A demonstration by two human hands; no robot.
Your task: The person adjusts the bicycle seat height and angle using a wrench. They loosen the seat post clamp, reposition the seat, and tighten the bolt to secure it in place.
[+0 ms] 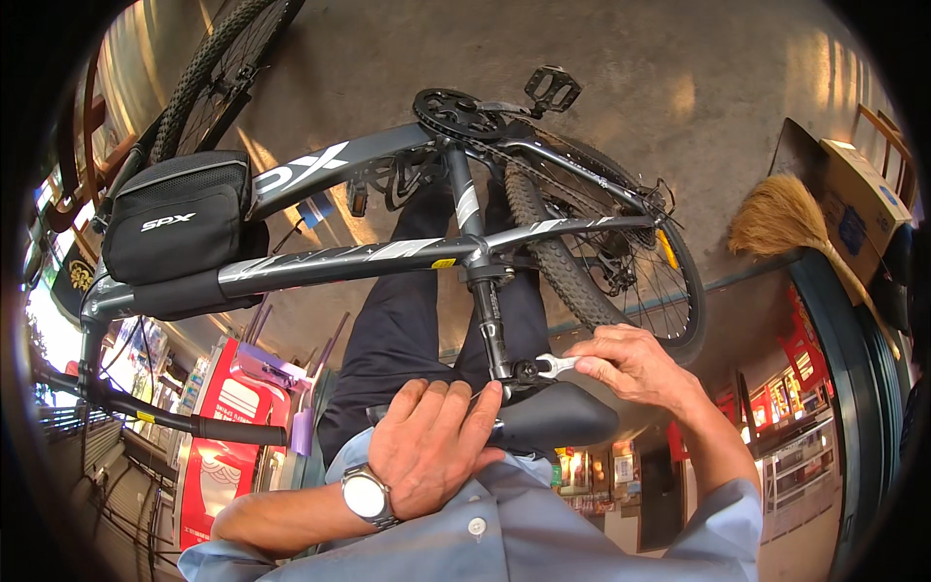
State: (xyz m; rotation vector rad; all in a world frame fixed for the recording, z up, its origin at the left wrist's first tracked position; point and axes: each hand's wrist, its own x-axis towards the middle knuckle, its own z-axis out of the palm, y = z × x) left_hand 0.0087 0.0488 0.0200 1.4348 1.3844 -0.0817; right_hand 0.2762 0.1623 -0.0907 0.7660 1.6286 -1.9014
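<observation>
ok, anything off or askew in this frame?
The bicycle is upside down, black saddle lowest, wheels up. Left hand rests on the saddle; right hand holds a wrench at the saddle clamp. No visible damage.

We see a bare concrete floor [621,58], grey-brown and smooth, with patches of sunlight across it. Our bicycle [388,252] is over it with its saddle [553,415] nearest us and its wheels away from us; we cannot tell from this view exactly where it meets the floor. At the floor's right edge a straw broom [781,218] lies with its bristles spread, its handle running off toward a dark green post. Just beside the broom a cardboard box [858,199] rests, and a wooden chair [887,131] is behind it.
</observation>
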